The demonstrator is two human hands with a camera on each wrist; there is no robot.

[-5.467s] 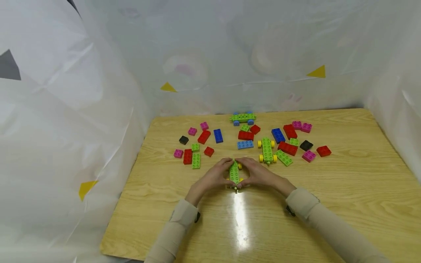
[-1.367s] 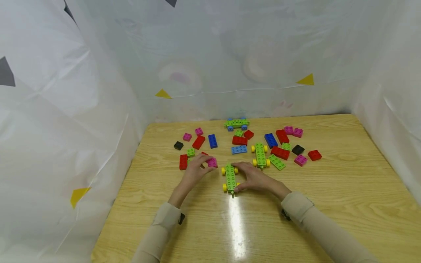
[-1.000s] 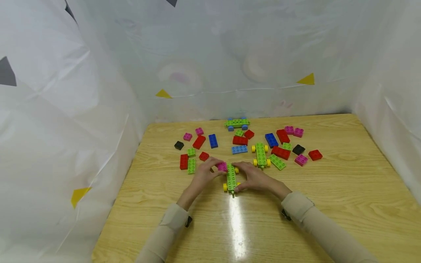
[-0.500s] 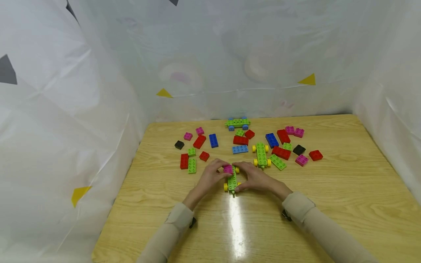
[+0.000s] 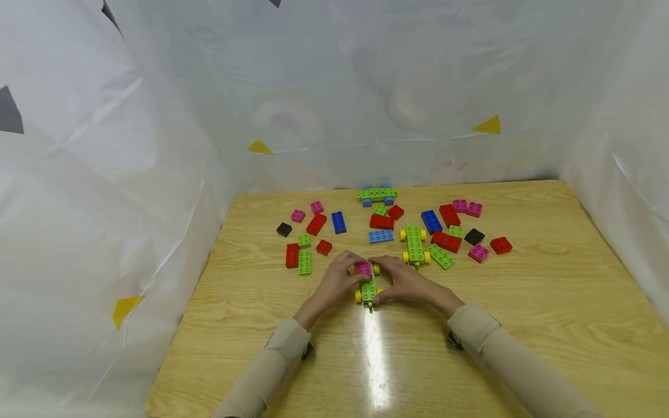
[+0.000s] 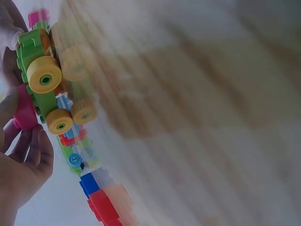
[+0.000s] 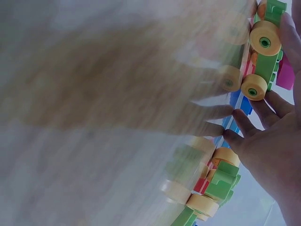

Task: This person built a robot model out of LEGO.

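My left hand (image 5: pixel 334 280) pinches a pink toy brick (image 5: pixel 364 268) between thumb and fingers. The brick sits over the far end of a green wheeled toy car base (image 5: pixel 369 291) with yellow wheels, which stands on the table. From the other side my right hand (image 5: pixel 405 281) holds this base, fingertips at the far end and thumb at the near end. In the left wrist view the pink brick (image 6: pixel 26 108) is right at the base's studs. Part of the base's far end is hidden under the brick and fingers.
A second yellow-wheeled base (image 5: pixel 415 247) stands just to the right, and a blue-wheeled one (image 5: pixel 377 195) at the table's back edge. Loose bricks lie left, behind and right, among them a light blue brick (image 5: pixel 381 236) and a red brick (image 5: pixel 324 247).
Both hands were at the base at first. My left hand then took a pink brick at the left and brought it rightward onto the base's far end. The right hand has stayed on the base.
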